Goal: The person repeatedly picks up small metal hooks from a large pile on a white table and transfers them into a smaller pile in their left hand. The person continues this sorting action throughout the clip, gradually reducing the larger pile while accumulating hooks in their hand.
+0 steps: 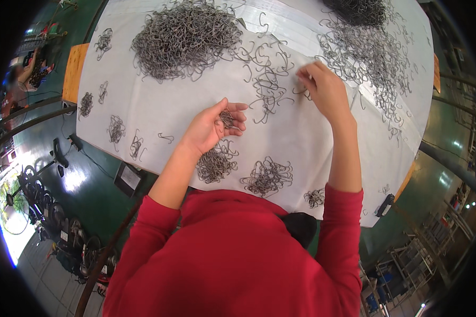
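Note:
My left hand (212,124) is turned palm up with its fingers curled around a small bunch of bent wire hooks (227,119). My right hand (322,87) reaches over the white table cover, thumb and fingers drawn together. Whether a hook is between those fingertips is too blurred to tell. Just left of it lies a loose spread of grey S-shaped hooks (268,84). Below my left wrist sits a heap of hooks (216,166), and another pile (268,177) lies to its right, close to my body.
A big mound of hooks (185,39) rises at the far left, and a wide scatter (373,58) covers the far right. Small clusters (116,129) line the left edge. A small black object (385,205) rests at the right edge. A digital scale-like panel (128,178) stands beyond the table's left edge.

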`<state>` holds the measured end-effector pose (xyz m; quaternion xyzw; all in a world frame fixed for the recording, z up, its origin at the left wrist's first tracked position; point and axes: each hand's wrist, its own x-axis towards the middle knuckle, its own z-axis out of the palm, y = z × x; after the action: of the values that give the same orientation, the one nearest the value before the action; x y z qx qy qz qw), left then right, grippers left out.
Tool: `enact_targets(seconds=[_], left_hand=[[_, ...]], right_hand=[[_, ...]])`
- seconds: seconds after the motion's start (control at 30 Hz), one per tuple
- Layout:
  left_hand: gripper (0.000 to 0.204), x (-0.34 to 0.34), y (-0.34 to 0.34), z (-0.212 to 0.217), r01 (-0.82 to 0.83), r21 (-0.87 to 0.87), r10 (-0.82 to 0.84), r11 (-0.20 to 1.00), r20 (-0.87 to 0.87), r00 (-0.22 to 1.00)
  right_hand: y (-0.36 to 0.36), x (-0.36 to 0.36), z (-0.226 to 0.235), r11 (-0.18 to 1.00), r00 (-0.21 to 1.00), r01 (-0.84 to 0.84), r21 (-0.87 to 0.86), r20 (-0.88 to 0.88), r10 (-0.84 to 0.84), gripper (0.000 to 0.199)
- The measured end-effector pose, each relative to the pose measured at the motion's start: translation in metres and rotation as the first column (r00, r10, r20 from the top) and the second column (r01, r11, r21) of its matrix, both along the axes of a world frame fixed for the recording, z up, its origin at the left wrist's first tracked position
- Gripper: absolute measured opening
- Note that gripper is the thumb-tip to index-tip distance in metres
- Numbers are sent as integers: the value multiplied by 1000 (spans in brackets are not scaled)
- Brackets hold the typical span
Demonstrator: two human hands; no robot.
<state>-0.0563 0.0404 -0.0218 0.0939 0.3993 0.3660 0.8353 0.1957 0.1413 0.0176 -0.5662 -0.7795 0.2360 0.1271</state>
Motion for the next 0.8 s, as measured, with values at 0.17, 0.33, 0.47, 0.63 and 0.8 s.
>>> enact_targets(seconds=[0.17, 0.33, 0.47, 0.63, 0.8], left_hand=[[45, -1, 1, -2, 27, 10, -27, 1000, 15, 1000], [45, -2, 1, 1, 32, 6, -32, 999, 14, 999], [46, -5, 2, -2, 63, -3, -62, 998, 44, 997], [46, -5, 2, -2, 60, 20, -61, 998, 47, 997], [46, -5, 1, -1, 45, 17, -46, 999, 33, 998]], right_hand=[[18, -20, -10, 999, 985, -45, 2, 169, 44, 10], [-6, -25, -11, 995, 994, 96, -1, -53, -96, 12], [-16, -37, -16, 973, 974, 219, 71, -68, -215, 14], [-7, -56, -21, 973, 981, 185, 140, -82, -175, 19], [3, -54, -11, 999, 995, 51, 14, -86, -50, 22]])
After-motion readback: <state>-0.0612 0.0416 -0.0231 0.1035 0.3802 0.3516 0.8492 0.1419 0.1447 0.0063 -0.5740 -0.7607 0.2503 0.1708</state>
